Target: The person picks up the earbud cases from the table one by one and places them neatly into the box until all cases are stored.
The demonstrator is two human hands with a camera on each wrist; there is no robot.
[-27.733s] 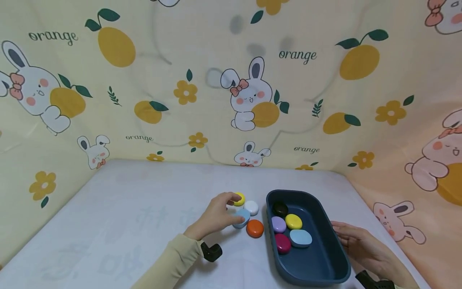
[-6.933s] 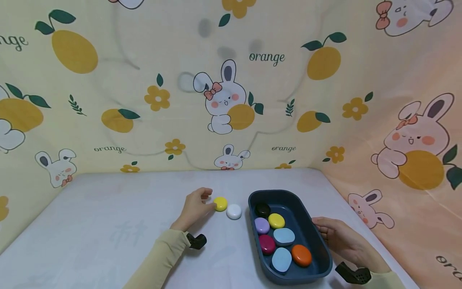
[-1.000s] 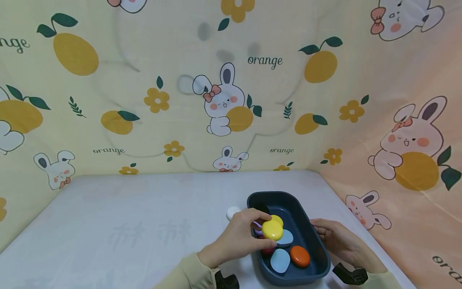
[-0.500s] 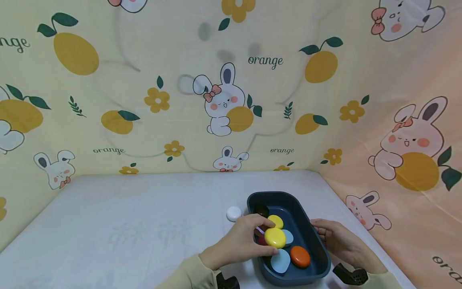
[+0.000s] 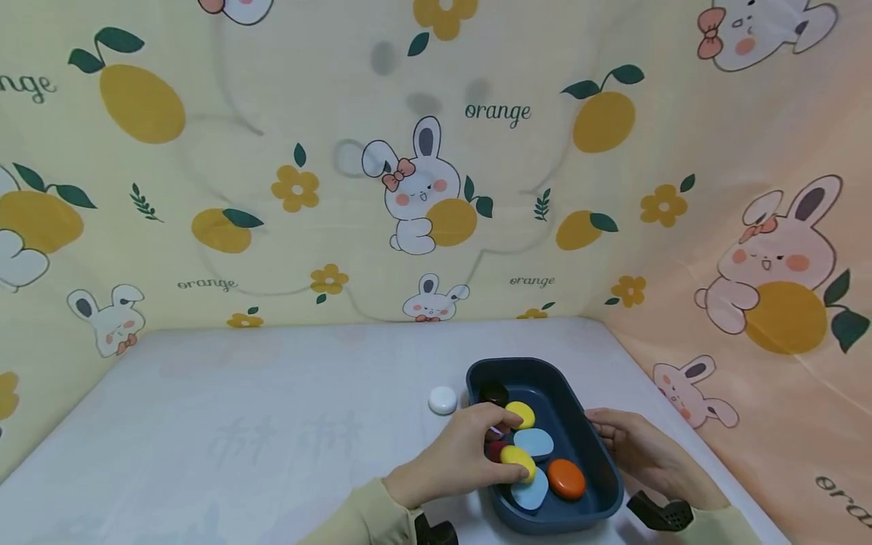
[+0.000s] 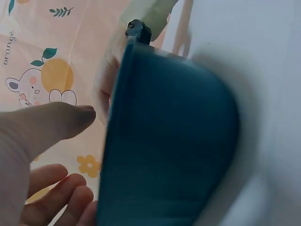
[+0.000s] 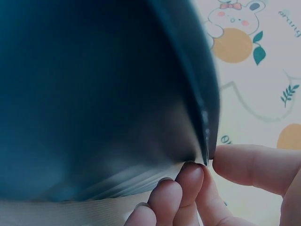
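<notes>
My left hand [image 5: 453, 453] is over the left side of a dark blue tray [image 5: 560, 412], thumb and forefinger spread apart. A tilted yellow pebble-shaped piece [image 5: 518, 462] lies by the thumb tip, overlapping a light blue piece [image 5: 530, 492]. In the left wrist view, a wide gap shows between the thumb [image 6: 77, 120] and curled fingers, with nothing seen in it. My right hand [image 5: 657, 454] pinches the tray's right rim, as the right wrist view shows with thumb and fingertips [image 7: 190, 176] at the edge. The left hand partly hides a dark red piece [image 5: 496, 451] and a purple one.
Inside the tray also lie a black piece [image 5: 493, 393], another yellow piece [image 5: 521, 414], a second light blue piece [image 5: 534, 443] and an orange piece [image 5: 567, 479]. One white piece [image 5: 443, 400] sits on the white tabletop [image 5: 272, 409], left of the tray. A printed cloth [image 5: 327, 106] hangs behind.
Light blue and orange pieces have joined the tray since the oldest frame. The left hand brought the second yellow piece from the table into the tray; it has now dropped lower and tipped.
</notes>
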